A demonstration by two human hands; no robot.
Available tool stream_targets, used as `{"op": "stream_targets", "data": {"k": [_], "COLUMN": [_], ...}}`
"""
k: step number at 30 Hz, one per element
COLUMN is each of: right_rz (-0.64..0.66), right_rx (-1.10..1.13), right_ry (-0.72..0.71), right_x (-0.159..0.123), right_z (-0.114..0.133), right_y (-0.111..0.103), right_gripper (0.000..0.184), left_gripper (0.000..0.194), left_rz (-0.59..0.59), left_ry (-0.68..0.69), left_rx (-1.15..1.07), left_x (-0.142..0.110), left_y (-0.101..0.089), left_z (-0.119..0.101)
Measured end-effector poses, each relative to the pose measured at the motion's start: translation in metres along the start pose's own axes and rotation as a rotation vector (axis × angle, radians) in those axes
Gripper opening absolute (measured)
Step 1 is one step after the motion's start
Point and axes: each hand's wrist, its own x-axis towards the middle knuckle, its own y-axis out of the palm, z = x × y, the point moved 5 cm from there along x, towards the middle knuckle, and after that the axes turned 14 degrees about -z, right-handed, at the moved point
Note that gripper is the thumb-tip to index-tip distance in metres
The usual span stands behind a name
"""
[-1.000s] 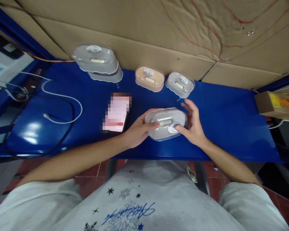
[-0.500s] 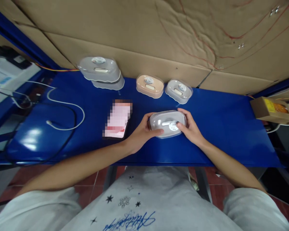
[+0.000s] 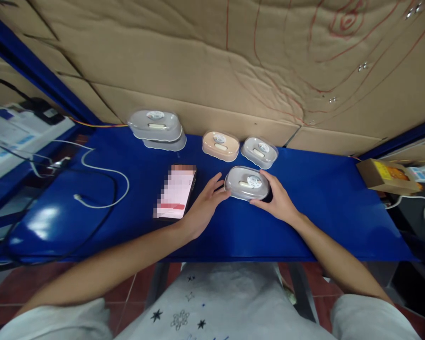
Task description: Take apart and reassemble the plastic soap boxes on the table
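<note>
A grey oval plastic box with a clear cover [image 3: 239, 186], a pale slot-like bar and a white round sticker on top, is in front of me over the blue table. My right hand [image 3: 278, 198] grips its right end, fingers behind and thumb in front. At its left end is my left hand [image 3: 212, 196], fingers spread and the fingertips at the edge; I cannot tell if they touch. Just behind stand a similar grey box [image 3: 265, 158] and a peach box [image 3: 212, 150]. Left of my left hand lies a phone [image 3: 175, 193], its screen blurred out.
Two grey boxes [image 3: 138, 126] are stacked at the back left against a cardboard wall [image 3: 184, 85]. A white cable [image 3: 125, 189] and a black cable lie on the blue table [image 3: 322, 208]. An open cardboard carton [image 3: 370, 174] stands at the far right.
My left hand has let go of the grey box and its fingers have spread. The box has turned a little, and my right thumb has moved from its top to its front side. The view has tilted up.
</note>
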Motion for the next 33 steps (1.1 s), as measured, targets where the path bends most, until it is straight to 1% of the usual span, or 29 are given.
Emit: {"op": "stream_targets", "data": {"k": [6,11,14,16,17,19,21,23,25,27,29,31,33], "right_rz": [-0.125,-0.207,-0.269,-0.268,-0.238,-0.127,0.001,0.086,0.155,0.177,0.179,0.180,0.176], "right_rx": [-0.122,-0.184,-0.304,-0.377,-0.392,-0.379,-0.354,-0.371,-0.411,-0.420,-0.410,-0.388,-0.358], "right_ry": [0.059,0.086,0.074,-0.007,-0.073,-0.206,-0.273,-0.268,-0.229,-0.177,-0.139,-0.117,-0.117], "right_x": [0.008,0.011,0.009,0.010,0.013,0.025,0.046,0.074,0.104,0.132,0.154,0.169,0.174], "right_z": [-0.025,-0.039,-0.032,-0.015,-0.003,0.022,0.043,0.055,0.060,0.061,0.059,0.058,0.060], "right_y": [-0.005,-0.009,-0.014,-0.014,-0.012,-0.002,0.015,0.036,0.060,0.080,0.094,0.100,0.096], "right_gripper": [0.099,0.101,0.100,0.096,0.093,0.085,0.079,0.077,0.082,0.089,0.095,0.095,0.089], "left_gripper": [0.074,0.060,0.049,0.044,0.041,0.035,0.030,0.028,0.029,0.029,0.029,0.028,0.026], "left_rz": [0.012,0.024,0.015,0.010,0.009,0.006,0.002,-0.003,-0.009,-0.018,-0.024,-0.025,-0.024], "left_ry": [0.013,0.012,0.012,0.017,0.020,0.024,0.025,0.024,0.016,0.004,-0.011,-0.030,-0.057], "left_rx": [0.083,0.108,0.108,0.104,0.095,0.070,0.049,0.040,0.032,0.022,0.011,-0.009,-0.056], "left_x": [-0.003,-0.004,-0.006,-0.006,-0.006,-0.006,-0.006,-0.005,-0.005,-0.006,-0.007,-0.008,-0.007], "left_y": [-0.001,-0.001,0.000,0.000,0.001,0.002,0.002,0.002,0.002,0.001,0.001,0.000,0.001], "left_z": [0.003,0.008,0.007,0.005,0.004,0.003,0.003,0.003,0.003,0.002,0.001,0.001,0.002]}}
